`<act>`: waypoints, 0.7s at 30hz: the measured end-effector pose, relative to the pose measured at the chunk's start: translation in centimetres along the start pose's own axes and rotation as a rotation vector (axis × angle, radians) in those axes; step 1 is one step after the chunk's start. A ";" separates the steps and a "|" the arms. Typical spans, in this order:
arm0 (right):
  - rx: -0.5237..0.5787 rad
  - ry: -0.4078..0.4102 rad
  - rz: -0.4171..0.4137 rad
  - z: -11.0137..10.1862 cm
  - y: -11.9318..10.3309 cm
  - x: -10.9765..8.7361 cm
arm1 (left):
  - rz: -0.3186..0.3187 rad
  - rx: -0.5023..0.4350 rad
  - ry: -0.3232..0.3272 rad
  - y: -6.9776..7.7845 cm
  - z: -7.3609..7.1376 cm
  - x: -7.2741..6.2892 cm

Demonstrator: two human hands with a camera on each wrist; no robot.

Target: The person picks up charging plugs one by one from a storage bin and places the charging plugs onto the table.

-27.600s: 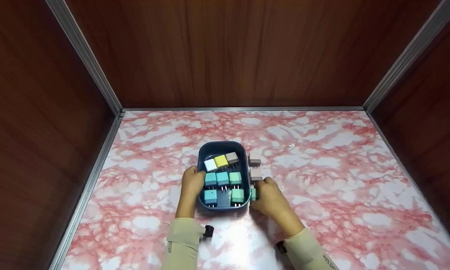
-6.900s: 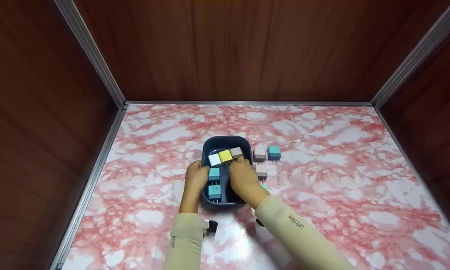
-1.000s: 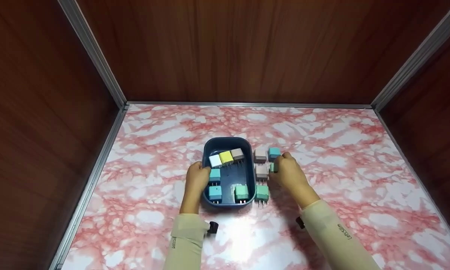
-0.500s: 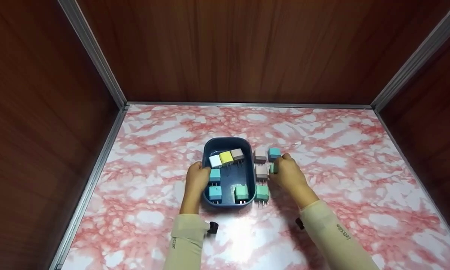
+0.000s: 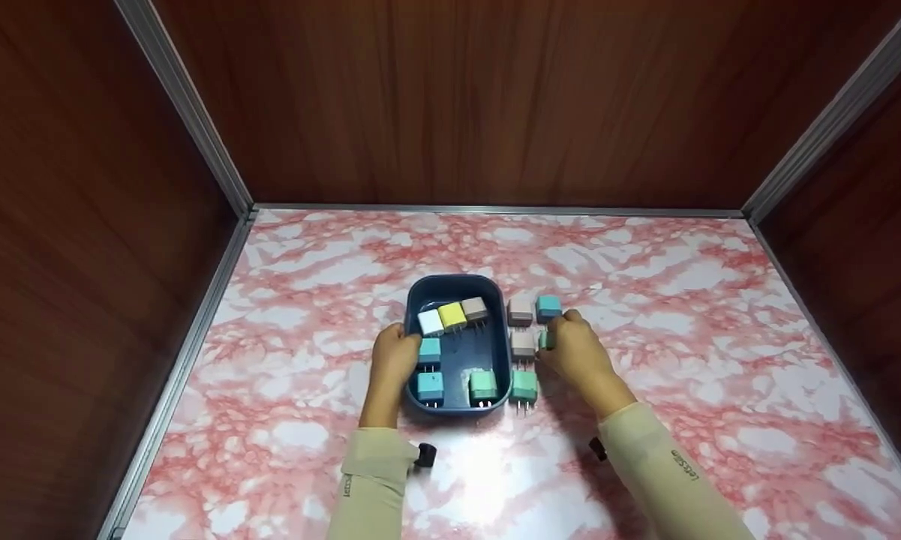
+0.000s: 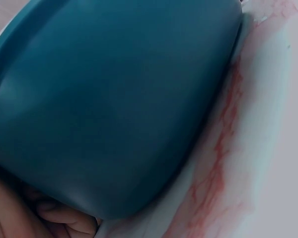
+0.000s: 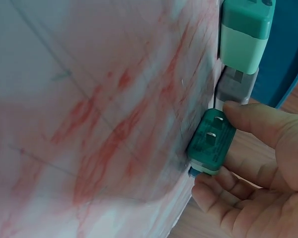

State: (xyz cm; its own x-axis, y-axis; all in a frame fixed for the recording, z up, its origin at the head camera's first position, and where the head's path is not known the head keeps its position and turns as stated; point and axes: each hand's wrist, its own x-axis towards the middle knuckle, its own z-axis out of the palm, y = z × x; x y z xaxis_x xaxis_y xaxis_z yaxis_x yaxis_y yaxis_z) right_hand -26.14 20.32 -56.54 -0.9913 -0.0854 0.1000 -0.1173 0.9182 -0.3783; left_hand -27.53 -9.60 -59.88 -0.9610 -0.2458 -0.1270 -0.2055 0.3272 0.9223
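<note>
My left hand [image 5: 394, 354] grips the left rim of a dark blue plastic bin [image 5: 458, 282]; in the left wrist view the bin wall [image 6: 109, 109] fills most of the picture. To the bin's right, my right hand [image 5: 576, 351] pinches a green plug charger [image 7: 212, 141] between thumb and fingers, its two metal prongs showing in the right wrist view. This charger stands just in front of a teal charger [image 5: 548, 308] and right of a beige charger [image 5: 523, 343]. Inside the bin lie a white charger [image 5: 430, 322], a yellow one [image 5: 452, 315], and a beige one [image 5: 475, 308].
Two teal chargers, the nearer one [image 5: 430, 385] at the bin's front left, share the bin with a green charger [image 5: 483, 384]. Outside, another beige charger [image 5: 520, 311] and a green charger [image 5: 524, 385] line the right wall. Wooden panels [image 5: 450, 105] enclose the marbled table [image 5: 683, 300].
Since the earliest frame, a teal and a green charger have left the bin for its right side. Over the last second, my right hand shifts only slightly with its green charger; my left stays put.
</note>
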 end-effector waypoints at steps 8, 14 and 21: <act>0.018 -0.028 0.020 0.0 0.2 -0.1 | -0.013 0.004 0.001 0.0 0.0 0.0; 0.042 -0.054 0.034 0.0 0.4 -0.1 | -0.014 -0.009 0.003 0.0 0.1 0.0; 0.056 -0.053 0.042 -0.1 0.4 -0.2 | -0.014 -0.013 0.004 0.0 0.0 -0.1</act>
State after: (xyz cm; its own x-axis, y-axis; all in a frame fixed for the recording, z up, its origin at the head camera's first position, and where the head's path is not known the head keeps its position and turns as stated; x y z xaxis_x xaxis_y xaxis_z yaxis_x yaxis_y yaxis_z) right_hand -25.94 20.73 -56.62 -0.9970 -0.0685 0.0349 -0.0769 0.8986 -0.4319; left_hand -27.45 -9.54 -59.84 -0.9572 -0.2542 -0.1385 -0.2167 0.3116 0.9252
